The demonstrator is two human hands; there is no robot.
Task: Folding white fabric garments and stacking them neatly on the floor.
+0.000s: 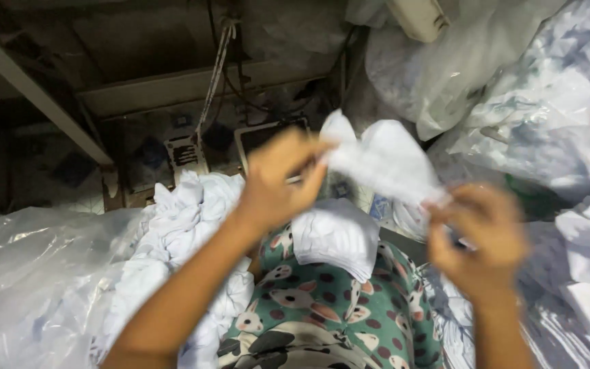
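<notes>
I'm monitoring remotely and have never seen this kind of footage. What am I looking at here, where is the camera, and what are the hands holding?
There is one picture, from a camera on the person's head, looking down at their own two bare hands. The left hand and right hand each pinch an end of a small white cloth piece, stretched between them; the hands are motion-blurred. Below, a folded white piece rests on the person's lap, clothed in green patterned fabric. A heap of white cloth lies to the left, with clear plastic bags of more cloth around.
</notes>
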